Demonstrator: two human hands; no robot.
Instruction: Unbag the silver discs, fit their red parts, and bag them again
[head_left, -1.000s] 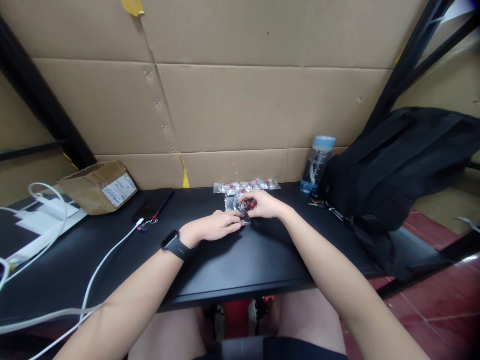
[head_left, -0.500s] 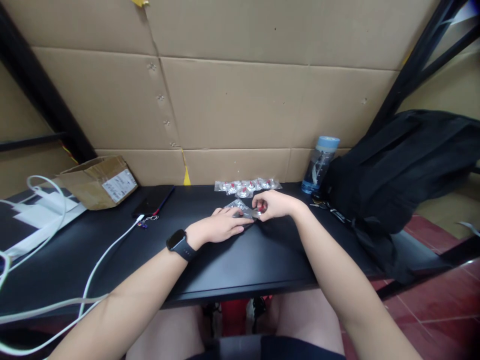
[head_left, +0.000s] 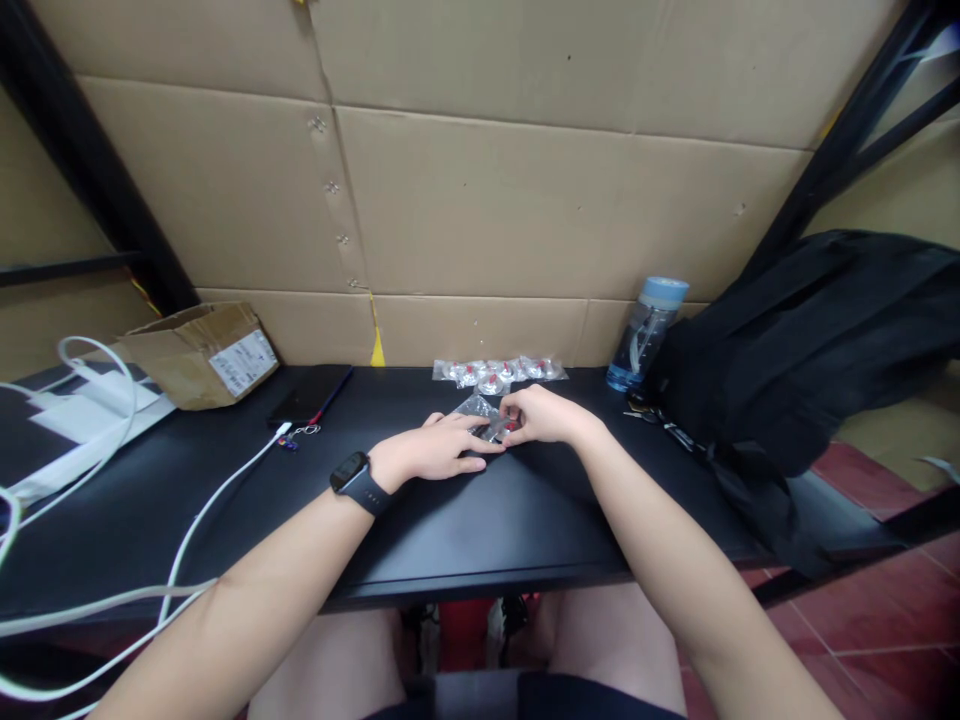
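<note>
My left hand [head_left: 442, 446] lies palm down on the black table, fingers stretched out across a small clear plastic bag [head_left: 475, 406]. A smartwatch [head_left: 351, 472] is on that wrist. My right hand [head_left: 541, 414] is closed in a pinch on a small, shiny clear piece with a red middle [head_left: 510, 426], at the bag's right end. Its exact kind is unclear, and my fingers hide part of it. Whether it is inside the bag or only against it, I cannot tell. Just beyond my hands, a row of several bagged clear pieces with red middles [head_left: 491, 382] lies near the cardboard wall.
A water bottle [head_left: 646, 335] and a black backpack [head_left: 795, 350] stand on the right, with keys [head_left: 637, 408] beside them. To the left are a phone [head_left: 309, 396], an open cardboard box [head_left: 206, 355], white cables [head_left: 217, 490] and a white charger [head_left: 97, 405]. The table's front edge [head_left: 480, 592] is near my legs.
My right hand has shifted a little left with the red-centred piece, closer to my left fingers and over the bag. My left hand stays nearly in place. The view has tilted slightly.
</note>
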